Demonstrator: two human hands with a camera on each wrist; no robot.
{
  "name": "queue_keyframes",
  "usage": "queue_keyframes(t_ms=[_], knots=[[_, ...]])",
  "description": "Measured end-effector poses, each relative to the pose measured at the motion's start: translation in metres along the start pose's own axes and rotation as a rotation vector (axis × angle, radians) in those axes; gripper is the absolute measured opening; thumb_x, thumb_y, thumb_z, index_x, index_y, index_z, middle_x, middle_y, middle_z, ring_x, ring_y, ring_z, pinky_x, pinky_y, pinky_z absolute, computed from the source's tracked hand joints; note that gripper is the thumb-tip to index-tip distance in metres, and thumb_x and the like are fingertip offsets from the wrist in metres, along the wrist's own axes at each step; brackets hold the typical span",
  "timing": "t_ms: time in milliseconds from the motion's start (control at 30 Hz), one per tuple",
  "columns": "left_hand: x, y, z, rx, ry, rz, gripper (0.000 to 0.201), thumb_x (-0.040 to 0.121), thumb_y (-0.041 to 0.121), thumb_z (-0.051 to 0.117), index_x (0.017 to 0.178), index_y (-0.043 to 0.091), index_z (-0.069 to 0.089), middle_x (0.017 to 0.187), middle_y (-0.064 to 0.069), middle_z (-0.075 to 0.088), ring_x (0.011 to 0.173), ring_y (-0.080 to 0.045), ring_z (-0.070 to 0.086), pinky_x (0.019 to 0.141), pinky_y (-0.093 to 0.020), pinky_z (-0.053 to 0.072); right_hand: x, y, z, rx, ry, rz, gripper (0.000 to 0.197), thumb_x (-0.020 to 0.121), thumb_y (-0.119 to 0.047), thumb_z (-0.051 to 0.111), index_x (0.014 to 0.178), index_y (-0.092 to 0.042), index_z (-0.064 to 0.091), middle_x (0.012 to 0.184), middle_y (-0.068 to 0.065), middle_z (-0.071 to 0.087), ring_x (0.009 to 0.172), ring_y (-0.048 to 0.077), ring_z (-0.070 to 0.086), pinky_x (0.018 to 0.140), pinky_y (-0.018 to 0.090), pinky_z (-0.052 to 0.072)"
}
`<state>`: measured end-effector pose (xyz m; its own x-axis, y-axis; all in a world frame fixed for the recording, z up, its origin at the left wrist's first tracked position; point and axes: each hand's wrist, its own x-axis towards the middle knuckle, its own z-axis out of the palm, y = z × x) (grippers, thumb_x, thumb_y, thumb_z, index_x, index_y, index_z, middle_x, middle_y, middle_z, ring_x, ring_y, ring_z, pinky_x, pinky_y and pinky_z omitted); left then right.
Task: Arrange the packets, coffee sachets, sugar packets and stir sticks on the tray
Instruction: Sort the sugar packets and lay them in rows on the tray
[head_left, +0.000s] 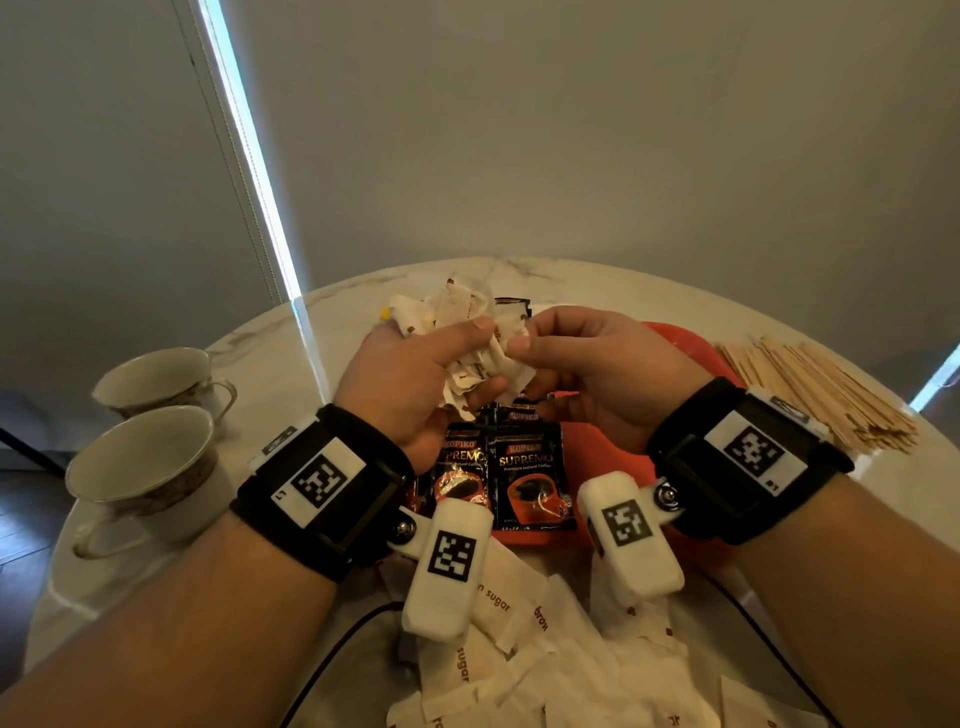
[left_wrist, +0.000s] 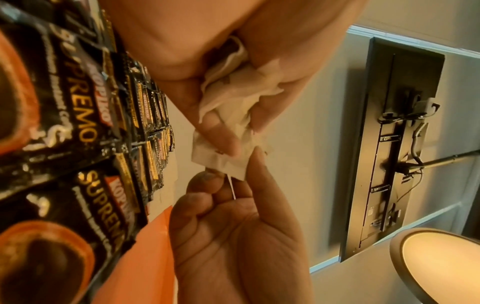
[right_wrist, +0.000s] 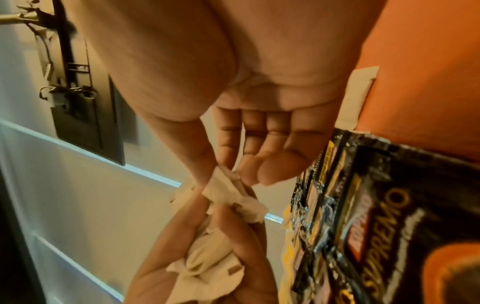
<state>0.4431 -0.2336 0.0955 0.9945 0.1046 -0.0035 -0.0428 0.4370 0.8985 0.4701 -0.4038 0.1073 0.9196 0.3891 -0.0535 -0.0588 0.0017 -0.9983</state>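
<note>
Tray (head_left: 670, 338) is mostly buried under hands and coffee sachets (head_left: 530, 483); sugar packets (head_left: 519, 665) cut off at the bottom edge.

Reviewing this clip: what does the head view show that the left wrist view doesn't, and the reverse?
Only the head view shows the two teacups, the stir sticks beside the tray, and the loose sugar packets lying near the person on the table.

Only the left wrist view shows a dark wall-mounted panel and a round lamp.

Both show the left hand gripping a bunch of white packets, the right hand pinching one, and coffee sachets on the orange tray.
</note>
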Motion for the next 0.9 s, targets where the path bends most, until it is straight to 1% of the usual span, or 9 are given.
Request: queue_keyframes(t_ms=[100, 200, 367, 500, 567, 667, 767, 800, 900], knots=[[0.003, -0.001, -0.003, -0.014, 0.06, 0.012, 0.026, 0.092, 0.002, 0.072, 0.118, 0.005, 0.065, 0.105, -0.019, 0.078, 0.089, -0.037, 0.078, 0.051, -0.027, 0.058, -0.001, 0.001, -0.003, 0.169, 0.065, 0.014, 0.008, 0.09, -0.013, 0.072, 0.095, -0.012, 0.065, 0.084, 0.006, 0.069, 0.065, 0.015, 0.064, 0.058, 0.029, 0.057], [0.007, -0.001, -0.006, 0.0, 0.103, 0.021, 0.032, 0.092, 0.004, 0.073, 0.123, 0.004, 0.065, 0.11, -0.021, 0.076, 0.081, -0.031, 0.077, 0.048, -0.026, 0.055, 0.0, 0.001, -0.004, 0.279, 0.113, -0.018, 0.007, 0.094, -0.01, 0.066, 0.101, -0.01, 0.063, 0.085, 0.008, 0.068, 0.068, 0.016, 0.066, 0.058, 0.027, 0.059], [-0.002, 0.001, -0.001, 0.102, -0.06, 0.083, 0.036, 0.081, 0.021, 0.082, 0.114, 0.011, 0.071, 0.102, -0.01, 0.079, 0.075, -0.021, 0.073, 0.05, -0.023, 0.051, -0.001, 0.002, 0.005, 0.337, 0.108, -0.067, 0.002, 0.097, -0.009, 0.063, 0.099, -0.009, 0.062, 0.083, 0.006, 0.071, 0.07, 0.014, 0.067, 0.064, 0.028, 0.058], [-0.001, 0.0, -0.003, 0.203, -0.066, 0.109, 0.035, 0.082, 0.006, 0.081, 0.114, 0.004, 0.07, 0.103, -0.016, 0.078, 0.076, -0.026, 0.072, 0.049, -0.025, 0.05, -0.003, 0.003, 0.01, 0.319, 0.069, -0.045, 0.008, 0.098, -0.008, 0.06, 0.091, -0.01, 0.06, 0.079, 0.003, 0.072, 0.063, 0.011, 0.064, 0.061, 0.026, 0.054], [0.001, 0.002, -0.006, 0.183, -0.036, 0.09, 0.035, 0.083, 0.002, 0.079, 0.117, 0.001, 0.069, 0.1, -0.016, 0.078, 0.074, -0.025, 0.072, 0.047, -0.023, 0.049, -0.003, 0.003, 0.01, 0.318, 0.077, -0.04, 0.004, 0.099, -0.008, 0.059, 0.095, -0.007, 0.059, 0.079, 0.005, 0.072, 0.063, 0.012, 0.063, 0.058, 0.025, 0.055], [0.001, 0.007, -0.008, 0.171, -0.039, 0.066, 0.038, 0.083, 0.001, 0.078, 0.12, -0.002, 0.067, 0.099, -0.015, 0.078, 0.071, -0.023, 0.073, 0.045, -0.023, 0.049, -0.003, 0.005, 0.006, 0.241, 0.049, -0.034, 0.016, 0.094, -0.011, 0.066, 0.107, -0.004, 0.063, 0.086, 0.008, 0.071, 0.067, 0.013, 0.063, 0.058, 0.027, 0.055], [0.0, 0.009, -0.008, 0.244, -0.075, 0.06, 0.049, 0.078, -0.001, 0.081, 0.123, -0.003, 0.063, 0.103, -0.017, 0.078, 0.071, -0.024, 0.073, 0.046, -0.025, 0.05, -0.004, 0.008, 0.001, 0.046, 0.004, -0.033, 0.054, 0.07, -0.025, 0.083, 0.117, -0.003, 0.068, 0.095, 0.005, 0.072, 0.074, 0.012, 0.063, 0.064, 0.029, 0.053], [-0.001, 0.009, -0.008, 0.263, -0.091, 0.053, 0.053, 0.074, -0.002, 0.084, 0.123, -0.003, 0.063, 0.105, -0.018, 0.077, 0.071, -0.024, 0.073, 0.046, -0.025, 0.051, -0.004, 0.01, 0.0, -0.005, 0.008, -0.04, 0.057, 0.066, -0.027, 0.085, 0.116, -0.004, 0.07, 0.095, 0.003, 0.073, 0.076, 0.013, 0.062, 0.067, 0.029, 0.051], [-0.001, 0.01, -0.007, 0.317, -0.127, 0.036, 0.059, 0.066, 0.005, 0.086, 0.12, 0.002, 0.065, 0.108, -0.017, 0.077, 0.076, -0.026, 0.073, 0.048, -0.026, 0.051, -0.002, 0.011, -0.002, -0.007, 0.034, -0.055, 0.036, 0.07, -0.022, 0.082, 0.101, -0.006, 0.074, 0.086, 0.004, 0.072, 0.071, 0.014, 0.058, 0.065, 0.029, 0.047]])
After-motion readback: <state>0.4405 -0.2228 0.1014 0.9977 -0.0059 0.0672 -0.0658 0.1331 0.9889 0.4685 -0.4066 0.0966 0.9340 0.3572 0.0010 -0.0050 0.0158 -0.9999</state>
